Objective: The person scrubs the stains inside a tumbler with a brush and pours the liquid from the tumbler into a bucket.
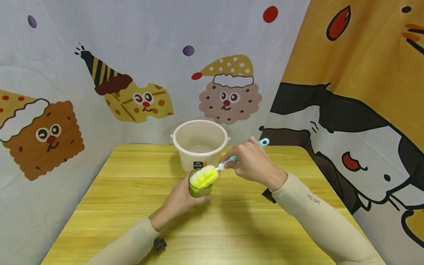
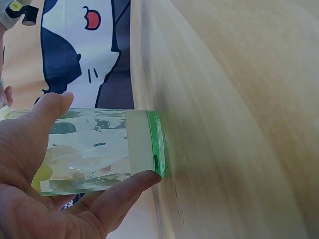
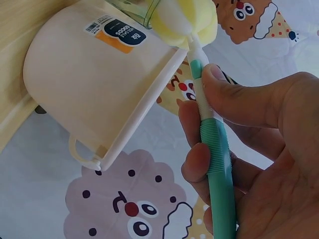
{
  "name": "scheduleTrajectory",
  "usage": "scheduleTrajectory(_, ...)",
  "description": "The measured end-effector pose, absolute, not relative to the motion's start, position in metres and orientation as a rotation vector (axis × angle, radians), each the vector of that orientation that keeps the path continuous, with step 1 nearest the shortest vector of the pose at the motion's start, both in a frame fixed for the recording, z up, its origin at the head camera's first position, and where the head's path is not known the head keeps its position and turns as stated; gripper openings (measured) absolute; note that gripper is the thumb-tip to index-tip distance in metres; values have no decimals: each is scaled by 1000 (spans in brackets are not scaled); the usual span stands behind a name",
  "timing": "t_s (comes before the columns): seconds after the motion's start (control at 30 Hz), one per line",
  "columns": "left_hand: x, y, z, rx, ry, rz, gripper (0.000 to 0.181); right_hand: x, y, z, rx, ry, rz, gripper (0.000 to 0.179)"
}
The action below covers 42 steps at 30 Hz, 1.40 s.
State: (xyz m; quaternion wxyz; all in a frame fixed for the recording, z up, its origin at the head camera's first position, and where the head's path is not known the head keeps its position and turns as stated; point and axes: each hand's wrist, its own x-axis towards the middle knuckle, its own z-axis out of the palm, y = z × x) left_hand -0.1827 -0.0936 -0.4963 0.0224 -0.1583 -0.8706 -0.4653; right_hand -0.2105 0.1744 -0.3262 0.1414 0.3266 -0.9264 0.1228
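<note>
My left hand (image 1: 180, 198) grips a clear green-tinted drinking glass (image 2: 99, 149) around its side, the glass base close over the wooden table. In my right hand (image 1: 250, 160) is a sponge cup brush, held by its turquoise and white handle (image 3: 219, 169). The brush's yellow and white sponge head (image 1: 204, 176) sits at the mouth of the glass, its lower end inside and the rest above the rim. The handle slants up to the right, and the turquoise end with a hole sticks out behind the hand.
A cream bucket (image 1: 185, 156) with a label stands just behind the glass, near the table's back edge. The wooden table (image 1: 132, 184) meets a cartoon-printed cloth (image 1: 139, 29) at the back and sides. Small black devices (image 1: 159, 243) hang under both wrists.
</note>
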Motion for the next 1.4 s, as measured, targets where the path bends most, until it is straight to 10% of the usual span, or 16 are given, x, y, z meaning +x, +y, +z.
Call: scheduleTrajectory(1.4, -181, -93, -495, -503, -2694, -1412, 104, -214, 199, -331, 932, -2622, 541, 10)
